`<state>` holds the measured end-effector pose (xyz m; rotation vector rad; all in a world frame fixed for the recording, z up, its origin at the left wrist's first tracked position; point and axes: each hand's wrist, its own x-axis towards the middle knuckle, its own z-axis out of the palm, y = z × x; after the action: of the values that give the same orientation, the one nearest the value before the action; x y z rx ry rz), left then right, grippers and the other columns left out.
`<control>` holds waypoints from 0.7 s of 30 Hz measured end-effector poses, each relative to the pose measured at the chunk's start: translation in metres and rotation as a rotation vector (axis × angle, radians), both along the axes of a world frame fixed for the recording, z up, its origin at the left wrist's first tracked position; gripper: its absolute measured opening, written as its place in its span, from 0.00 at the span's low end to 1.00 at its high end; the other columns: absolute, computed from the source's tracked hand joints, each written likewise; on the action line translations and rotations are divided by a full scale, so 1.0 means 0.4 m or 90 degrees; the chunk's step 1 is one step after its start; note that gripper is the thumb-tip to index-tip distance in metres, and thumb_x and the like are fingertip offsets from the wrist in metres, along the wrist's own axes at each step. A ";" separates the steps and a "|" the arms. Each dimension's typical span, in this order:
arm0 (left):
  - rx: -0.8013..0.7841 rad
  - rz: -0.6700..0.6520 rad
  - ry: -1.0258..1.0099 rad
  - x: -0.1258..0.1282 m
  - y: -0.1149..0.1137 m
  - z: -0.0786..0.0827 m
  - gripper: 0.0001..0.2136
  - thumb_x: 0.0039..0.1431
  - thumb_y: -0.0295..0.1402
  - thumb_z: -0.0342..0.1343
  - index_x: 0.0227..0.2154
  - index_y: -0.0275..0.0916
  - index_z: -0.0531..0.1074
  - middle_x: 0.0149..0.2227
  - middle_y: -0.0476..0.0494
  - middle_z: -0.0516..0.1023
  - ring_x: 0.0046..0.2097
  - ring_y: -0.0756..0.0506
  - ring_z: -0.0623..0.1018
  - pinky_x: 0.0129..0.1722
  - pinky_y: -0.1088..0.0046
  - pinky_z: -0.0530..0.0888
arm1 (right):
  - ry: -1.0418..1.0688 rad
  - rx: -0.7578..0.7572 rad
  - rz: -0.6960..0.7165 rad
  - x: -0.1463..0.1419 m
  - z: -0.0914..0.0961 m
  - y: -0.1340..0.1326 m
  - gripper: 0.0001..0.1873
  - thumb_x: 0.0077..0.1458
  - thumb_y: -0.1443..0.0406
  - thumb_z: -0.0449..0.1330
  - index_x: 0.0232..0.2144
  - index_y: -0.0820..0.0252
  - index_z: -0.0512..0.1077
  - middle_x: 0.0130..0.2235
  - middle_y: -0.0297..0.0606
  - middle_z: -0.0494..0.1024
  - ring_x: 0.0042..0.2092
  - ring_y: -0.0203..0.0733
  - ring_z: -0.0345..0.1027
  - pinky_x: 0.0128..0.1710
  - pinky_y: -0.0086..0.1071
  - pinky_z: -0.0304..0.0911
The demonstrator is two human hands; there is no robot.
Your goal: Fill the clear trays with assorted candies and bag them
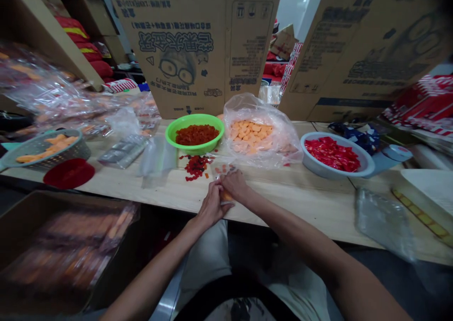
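Observation:
My left hand [211, 205] and my right hand [234, 185] meet at the front edge of the wooden table [300, 203]. Both are closed around a small clear packet with orange pieces [226, 196] held between them. Just beyond my fingers lies a loose pile of small red pieces [196, 166] on the table. A green bowl of dark red pieces [195, 132] stands behind that pile. To its right an open clear bag of orange pieces [255, 135] rests on the table. Further right is a white bowl of red wrapped sweets [334, 154].
A grey basket with orange pieces [44, 149] and a red lid [69, 173] sit at the left. Clear empty bags [155, 158] lie near the green bowl. Large cardboard boxes [191, 43] stand behind. A box of filled packets [67, 245] is low at left. A clear tray [384, 222] lies right.

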<state>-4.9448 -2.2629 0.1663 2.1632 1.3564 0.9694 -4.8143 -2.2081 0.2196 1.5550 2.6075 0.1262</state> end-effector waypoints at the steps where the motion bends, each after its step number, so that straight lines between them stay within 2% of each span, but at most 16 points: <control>1: 0.003 0.004 0.002 -0.001 0.002 0.000 0.24 0.51 0.35 0.66 0.44 0.41 0.57 0.57 0.35 0.60 0.60 0.37 0.68 0.55 0.57 0.74 | 0.003 -0.001 0.014 0.000 0.004 0.006 0.17 0.65 0.72 0.46 0.44 0.69 0.73 0.44 0.58 0.79 0.44 0.53 0.74 0.43 0.45 0.64; 6: 0.043 0.041 -0.009 -0.005 -0.005 -0.007 0.21 0.52 0.35 0.63 0.43 0.41 0.57 0.55 0.36 0.62 0.56 0.39 0.71 0.51 0.60 0.75 | 0.020 -0.013 0.119 0.018 0.019 -0.030 0.14 0.64 0.70 0.49 0.44 0.68 0.74 0.44 0.55 0.79 0.45 0.50 0.74 0.44 0.42 0.64; 11: 0.082 0.010 0.036 0.005 -0.040 -0.018 0.14 0.55 0.30 0.57 0.43 0.41 0.61 0.48 0.38 0.69 0.50 0.40 0.73 0.47 0.60 0.73 | 0.004 -0.031 0.191 0.075 0.020 -0.125 0.14 0.61 0.72 0.52 0.46 0.69 0.73 0.41 0.54 0.78 0.44 0.51 0.74 0.42 0.41 0.65; 15: 0.087 0.051 0.097 0.032 -0.062 -0.013 0.18 0.53 0.27 0.54 0.49 0.38 0.65 0.47 0.36 0.72 0.49 0.38 0.73 0.46 0.57 0.71 | 0.030 -0.011 0.247 0.114 0.018 -0.212 0.17 0.58 0.74 0.52 0.49 0.70 0.71 0.44 0.54 0.78 0.45 0.51 0.73 0.46 0.42 0.65; 19: 0.118 0.026 0.104 0.063 -0.083 0.005 0.17 0.59 0.30 0.52 0.52 0.39 0.70 0.48 0.36 0.73 0.49 0.38 0.72 0.48 0.57 0.70 | 0.090 0.038 0.236 0.131 0.027 -0.272 0.18 0.56 0.74 0.53 0.49 0.69 0.70 0.49 0.55 0.76 0.50 0.53 0.69 0.52 0.43 0.63; 21: 0.156 0.042 0.102 0.071 -0.092 0.018 0.18 0.61 0.31 0.51 0.55 0.41 0.69 0.53 0.35 0.71 0.55 0.37 0.71 0.53 0.54 0.69 | 0.122 0.043 0.209 0.140 0.041 -0.282 0.18 0.54 0.76 0.53 0.46 0.68 0.71 0.49 0.53 0.76 0.49 0.52 0.69 0.52 0.42 0.63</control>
<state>-4.9165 -2.2996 0.1736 2.4359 1.4564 1.0549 -4.7585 -2.3210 0.2359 1.1965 3.0220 0.0949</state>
